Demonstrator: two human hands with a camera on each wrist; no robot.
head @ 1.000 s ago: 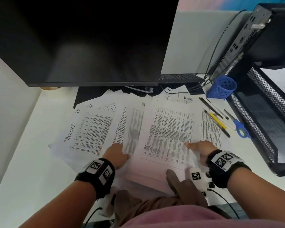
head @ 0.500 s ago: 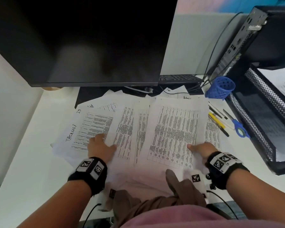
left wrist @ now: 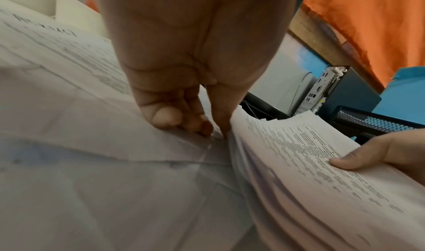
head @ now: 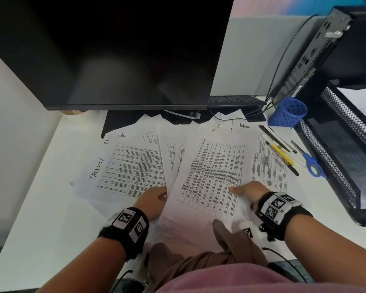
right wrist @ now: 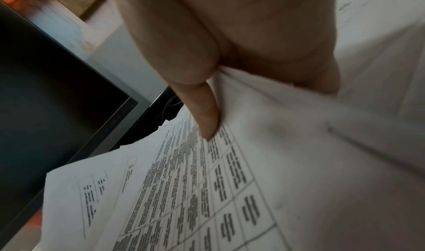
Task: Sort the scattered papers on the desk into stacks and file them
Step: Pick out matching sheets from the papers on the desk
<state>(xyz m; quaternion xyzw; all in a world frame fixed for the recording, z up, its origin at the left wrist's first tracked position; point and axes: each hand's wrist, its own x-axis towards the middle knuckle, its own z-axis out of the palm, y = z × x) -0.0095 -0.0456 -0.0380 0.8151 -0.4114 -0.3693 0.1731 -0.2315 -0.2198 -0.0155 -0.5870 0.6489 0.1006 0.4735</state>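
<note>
Printed table sheets lie fanned over the white desk [head: 40, 197]. My right hand [head: 247, 190] grips the near right edge of a thick bunch of sheets [head: 216, 172], thumb on top, and that side is lifted off the pile. In the right wrist view the thumb [right wrist: 207, 120] presses on the top sheet [right wrist: 207, 191]. My left hand [head: 156, 197] is at the bunch's left edge with fingers curled. In the left wrist view its fingertips [left wrist: 207, 127] pinch a sheet beside the lifted bunch [left wrist: 310, 164]. A sheet marked TASKLIST [head: 131, 168] lies to the left.
A dark monitor [head: 114, 49] hangs over the far papers. To the right are a blue pen cup [head: 287, 113], pens [head: 281, 153], blue scissors [head: 313, 163] and a black mesh tray [head: 325, 159] with paper in its top tier. A computer case [head: 336, 49] stands behind.
My left hand went left onto the TASKLIST sheet, then came back right to the bunch's left edge. The bunch in my right hand has shifted and lifted a little.
</note>
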